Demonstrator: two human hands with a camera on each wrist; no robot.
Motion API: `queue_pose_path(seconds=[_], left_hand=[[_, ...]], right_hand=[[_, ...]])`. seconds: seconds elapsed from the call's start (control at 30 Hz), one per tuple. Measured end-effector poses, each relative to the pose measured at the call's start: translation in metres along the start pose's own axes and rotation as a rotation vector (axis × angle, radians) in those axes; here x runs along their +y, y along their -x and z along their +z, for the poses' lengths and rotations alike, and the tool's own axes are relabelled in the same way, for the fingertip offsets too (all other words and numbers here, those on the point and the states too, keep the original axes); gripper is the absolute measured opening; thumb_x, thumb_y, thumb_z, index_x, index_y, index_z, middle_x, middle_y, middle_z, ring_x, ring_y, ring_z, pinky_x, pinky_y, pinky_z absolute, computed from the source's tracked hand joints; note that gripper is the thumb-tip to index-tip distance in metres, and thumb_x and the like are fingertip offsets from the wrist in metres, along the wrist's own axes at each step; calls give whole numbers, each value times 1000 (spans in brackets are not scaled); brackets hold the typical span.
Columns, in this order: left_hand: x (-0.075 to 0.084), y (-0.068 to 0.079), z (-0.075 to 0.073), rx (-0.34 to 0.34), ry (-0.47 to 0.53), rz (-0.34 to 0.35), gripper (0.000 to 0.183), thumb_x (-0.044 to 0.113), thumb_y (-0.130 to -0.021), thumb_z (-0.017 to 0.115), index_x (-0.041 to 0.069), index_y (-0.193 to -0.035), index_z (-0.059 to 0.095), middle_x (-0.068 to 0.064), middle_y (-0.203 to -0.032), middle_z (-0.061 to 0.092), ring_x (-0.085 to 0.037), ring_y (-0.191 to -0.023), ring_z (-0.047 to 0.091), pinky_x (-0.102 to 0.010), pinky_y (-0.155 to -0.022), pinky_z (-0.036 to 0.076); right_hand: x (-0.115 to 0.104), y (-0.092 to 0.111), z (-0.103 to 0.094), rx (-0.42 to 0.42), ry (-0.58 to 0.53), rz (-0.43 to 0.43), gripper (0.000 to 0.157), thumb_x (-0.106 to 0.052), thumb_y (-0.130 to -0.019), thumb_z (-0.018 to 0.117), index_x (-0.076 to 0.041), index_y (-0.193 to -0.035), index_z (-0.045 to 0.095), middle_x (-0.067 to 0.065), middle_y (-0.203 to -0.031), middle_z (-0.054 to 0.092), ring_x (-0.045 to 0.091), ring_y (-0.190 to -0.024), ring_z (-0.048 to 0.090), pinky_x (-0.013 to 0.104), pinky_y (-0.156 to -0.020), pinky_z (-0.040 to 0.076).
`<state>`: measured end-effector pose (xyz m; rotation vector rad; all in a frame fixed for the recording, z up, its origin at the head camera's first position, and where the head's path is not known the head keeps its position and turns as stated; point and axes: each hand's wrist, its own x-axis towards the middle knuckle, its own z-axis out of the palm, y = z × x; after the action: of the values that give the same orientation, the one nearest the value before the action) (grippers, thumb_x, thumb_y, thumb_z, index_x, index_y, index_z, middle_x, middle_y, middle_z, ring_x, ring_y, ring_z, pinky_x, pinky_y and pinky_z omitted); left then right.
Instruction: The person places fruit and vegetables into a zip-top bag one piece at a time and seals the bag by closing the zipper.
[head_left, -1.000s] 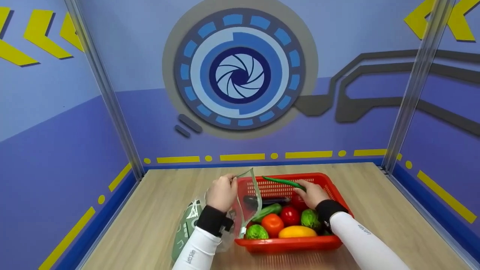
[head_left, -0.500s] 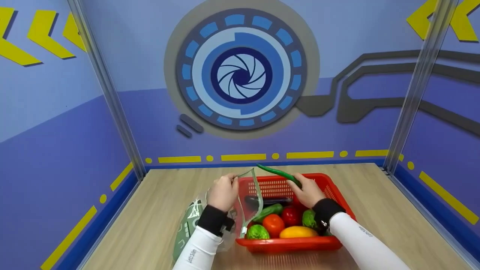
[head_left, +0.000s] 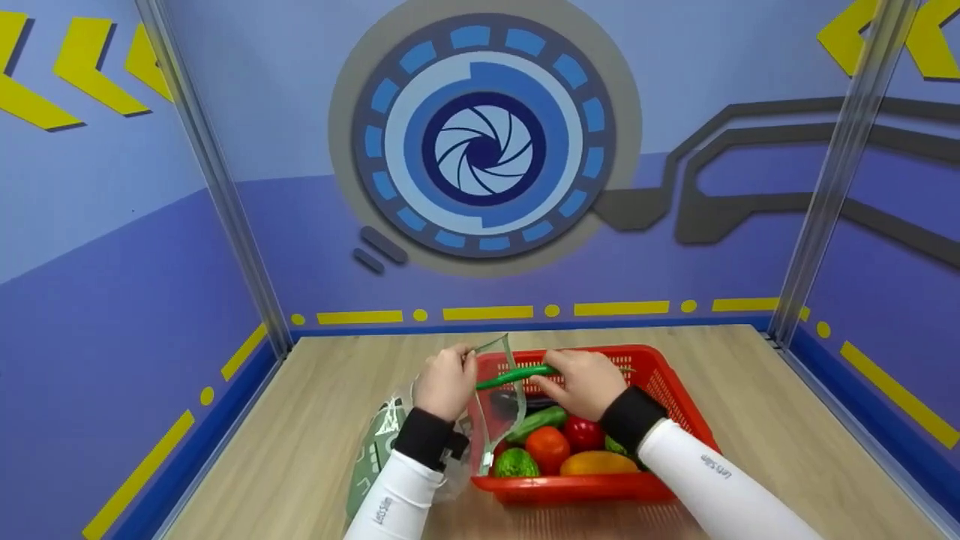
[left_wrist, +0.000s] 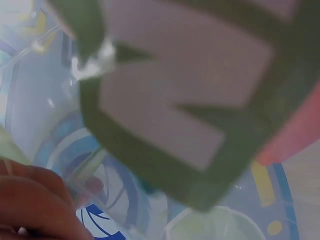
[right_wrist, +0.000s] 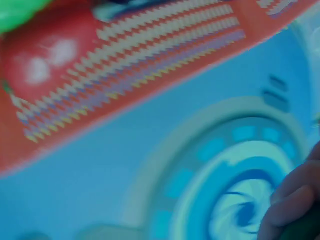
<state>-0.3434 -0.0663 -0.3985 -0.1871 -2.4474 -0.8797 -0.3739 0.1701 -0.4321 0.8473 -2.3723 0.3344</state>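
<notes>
- Head view: right hand (head_left: pixel 587 381) has a long green chili pepper (head_left: pixel 516 375) pinched between thumb and fingers, gripped back toward its stem. Most of the pepper sticks out past the fingertips to the left, pretty much level, and a bit of stem pokes out on the other side of the hand.
- The pepper's tip sits at the mouth of the clear bag (head_left: pixel 491 409), close to the left hand (head_left: pixel 444 386). Can't really tell how far inside it is.
- Left hand's fingers are curled and pinching the bag's top edge, with the green-edged mouth hanging open over the left end of the red basket (head_left: pixel 577 491).
- In the basket, under the right hand: an orange-red tomato (head_left: pixel 547 450), a rounder red one, a yellow veggie (head_left: pixel 598 463), a cucumber-ish thing (head_left: pixel 536 424) and some green ones.
- Left wrist view: mostly blurry green print on the bag, bent fingers down in the lower left corner. Can't make out the pepper for sure here.
- Right wrist view: curled fingers at the right edge, something dark green tucked right under them, basket up top with a shiny red veggie.
</notes>
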Motion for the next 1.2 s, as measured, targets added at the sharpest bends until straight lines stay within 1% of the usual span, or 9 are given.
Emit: queue_pose_path(seconds=[0.17, 0.3, 0.4, 0.57, 0.77, 0.9, 1.0, 1.1, 1.2], left_hand=[[1, 0, 0, -10, 19, 20, 20, 13, -99, 63, 3, -107, 78, -14, -89, 78, -14, -56, 58, -28, -49, 42], [3, 1, 0, -15, 30, 37, 20, 12, -99, 62, 1, -105, 78, -14, -84, 76, -15, -55, 58, -28, -49, 42], [4, 2, 0, -12, 31, 33, 19, 12, -99, 63, 1, -104, 78, -15, -86, 77, -21, -61, 65, -33, -53, 49], [5, 2, 0, -19, 34, 16, 19, 13, -99, 64, 1, -104, 78, -16, -91, 78, -27, -71, 72, -39, -60, 55], [5, 1, 0, -34, 60, 28, 21, 12, -100, 62, 2, -107, 78, -16, -93, 78, -25, -71, 71, -36, -60, 54], [5, 1, 1, -20, 63, 58, 20, 10, -99, 62, 1, -107, 79, -17, -94, 78, -27, -71, 71, -38, -62, 54], [6, 1, 3, -15, 58, 61, 20, 10, -99, 62, 1, -106, 79, -17, -93, 78, -29, -73, 72, -39, -63, 55], [7, 1, 3, -20, 54, 50, 20, 10, -99, 62, 1, -106, 78, -16, -92, 78, -29, -73, 73, -40, -62, 55], [8, 1, 1, -24, 58, 42, 20, 11, -100, 62, 2, -107, 78, -16, -93, 78, -29, -75, 73, -40, -63, 56]], right_hand=[[-35, -12, 4, 115, 219, -138, 35, -48, -87, 79, -17, -92, 64, 1, -72, 66, 21, -66, 64, 32, -56, 48], [-57, -19, 10, 43, 298, -198, 24, -39, -91, 75, -17, -95, 66, 2, -89, 67, 23, -82, 64, 33, -63, 44], [-69, -23, 18, -39, 310, -248, 17, -33, -94, 70, -16, -96, 68, 3, -94, 65, 24, -88, 60, 33, -66, 42], [-80, -32, 27, -157, 232, -276, 17, -24, -94, 71, -13, -106, 73, 4, -105, 71, 24, -94, 62, 35, -70, 49], [-84, -44, 33, -374, 50, -140, 43, -8, -88, 75, -6, -131, 68, 9, -128, 69, 29, -116, 63, 48, -93, 52], [-84, -49, 41, -465, -109, -101, 51, -16, -90, 74, -4, -138, 61, 15, -139, 64, 33, -127, 60, 62, -105, 46], [-84, -54, 48, -452, -155, -150, 42, -21, -90, 70, -2, -127, 68, 16, -128, 69, 34, -116, 66, 59, -101, 49], [-84, -56, 55, -392, -112, -200, 29, -18, -87, 68, -1, -110, 73, 16, -110, 76, 32, -98, 71, 48, -92, 53], [-85, -58, 58, -356, -110, -155, 28, -15, -88, 67, 1, -111, 72, 17, -111, 75, 33, -100, 70, 49, -93, 52]])
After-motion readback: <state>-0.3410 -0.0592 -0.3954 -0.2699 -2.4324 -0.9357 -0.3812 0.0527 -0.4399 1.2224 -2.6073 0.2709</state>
